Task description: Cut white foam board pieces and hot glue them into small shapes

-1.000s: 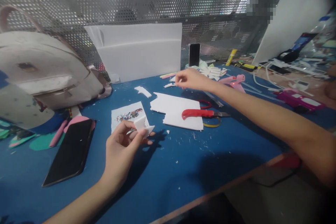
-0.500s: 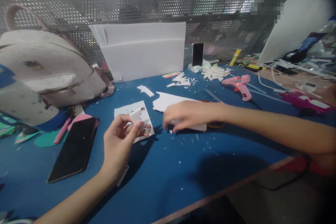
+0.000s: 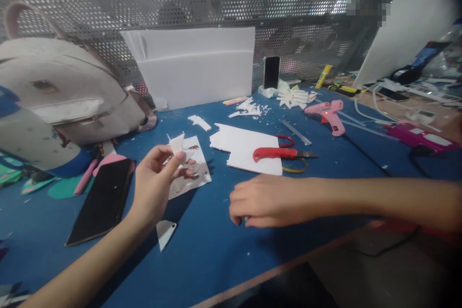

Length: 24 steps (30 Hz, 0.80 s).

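My left hand (image 3: 155, 183) is raised a little above the blue table (image 3: 224, 255) and pinches a small white foam piece (image 3: 176, 144) between thumb and fingers. Under it lies a printed paper slip (image 3: 191, 173). My right hand (image 3: 263, 201) rests knuckles-up on the table near the front edge, fingers curled under; what they hold, if anything, is hidden. Behind it lies a white foam sheet (image 3: 241, 147) with a red-handled cutter (image 3: 281, 154) on top. A small white scrap (image 3: 165, 232) lies beside my left forearm.
A black phone (image 3: 103, 199) lies at the left, next to a whitish backpack (image 3: 65, 91). A large white foam board (image 3: 195, 65) leans on the perforated metal wall. A pink glue gun (image 3: 328, 115), foam offcuts (image 3: 294, 98) and an upright phone (image 3: 271, 72) sit at the back right.
My right hand pulled back from the far foam scraps, over the foam sheet, to the table's front edge. My left hand lifted the foam piece slightly; a white scrap now lies by my forearm.
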Tool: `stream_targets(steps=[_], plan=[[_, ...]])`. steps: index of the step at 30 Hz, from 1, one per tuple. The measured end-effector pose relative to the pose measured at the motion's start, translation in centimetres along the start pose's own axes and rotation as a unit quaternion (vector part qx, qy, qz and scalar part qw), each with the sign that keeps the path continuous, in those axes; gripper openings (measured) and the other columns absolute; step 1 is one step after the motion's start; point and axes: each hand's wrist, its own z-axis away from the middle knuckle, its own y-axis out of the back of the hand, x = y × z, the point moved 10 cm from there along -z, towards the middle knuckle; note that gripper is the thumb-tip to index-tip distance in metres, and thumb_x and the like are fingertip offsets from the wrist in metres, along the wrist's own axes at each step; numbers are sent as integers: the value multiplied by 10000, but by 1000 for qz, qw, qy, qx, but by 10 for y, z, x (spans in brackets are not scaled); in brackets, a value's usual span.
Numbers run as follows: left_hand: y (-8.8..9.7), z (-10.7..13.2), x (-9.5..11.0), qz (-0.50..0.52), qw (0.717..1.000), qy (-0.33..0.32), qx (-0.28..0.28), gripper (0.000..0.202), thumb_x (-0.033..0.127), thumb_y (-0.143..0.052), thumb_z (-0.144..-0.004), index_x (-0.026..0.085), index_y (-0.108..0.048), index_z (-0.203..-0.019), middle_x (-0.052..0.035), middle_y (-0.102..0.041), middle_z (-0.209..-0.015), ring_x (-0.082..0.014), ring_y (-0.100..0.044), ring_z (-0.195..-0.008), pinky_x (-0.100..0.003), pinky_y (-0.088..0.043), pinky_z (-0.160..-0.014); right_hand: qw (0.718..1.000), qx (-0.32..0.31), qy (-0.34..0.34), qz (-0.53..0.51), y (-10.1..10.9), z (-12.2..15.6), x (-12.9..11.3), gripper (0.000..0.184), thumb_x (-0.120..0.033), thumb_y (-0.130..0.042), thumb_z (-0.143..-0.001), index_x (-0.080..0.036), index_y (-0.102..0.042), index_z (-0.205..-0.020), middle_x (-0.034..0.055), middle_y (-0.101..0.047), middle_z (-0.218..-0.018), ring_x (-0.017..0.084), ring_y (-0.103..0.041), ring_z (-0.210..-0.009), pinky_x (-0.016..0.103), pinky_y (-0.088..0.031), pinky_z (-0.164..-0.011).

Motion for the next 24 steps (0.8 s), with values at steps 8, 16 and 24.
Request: stream_targets(steps=[8, 16, 24], plan=[[-11, 11, -17, -7, 998, 58, -32, 202, 273, -772, -764, 163, -619, -836, 4, -634, -852, -132, -679, -729, -213, -579, -633, 1000, -2, -19, -11, -10, 3, -2, 130, -67, -554, -836, -159, -609, -909, 44, -617, -886, 161, -538, -818, 259, -385, -657], [-24, 18, -19, -50, 993, 65, -79, 252, 304, -758, -775, 144, -675, -950, -56, -682, -962, -166, -692, -799, -246, -590, -685, 913, 279, -251, 161, 139, 54, 131, 194, -159, -488, -884, -142, -670, -950, 89, -671, -978, 193, -598, -859, 338, -421, -791], [-28, 24, -22, -74, 991, 79, -80, 259, 307, -767, -755, 151, -651, -926, -30, -680, -873, -187, -712, -746, -261, -599, -628, 855, 382, -284, 204, 139, 138, 77, 269, -309, -457, -937, -208, -689, -848, 24, -713, -854, 161, -635, -743, 277, -431, -691]])
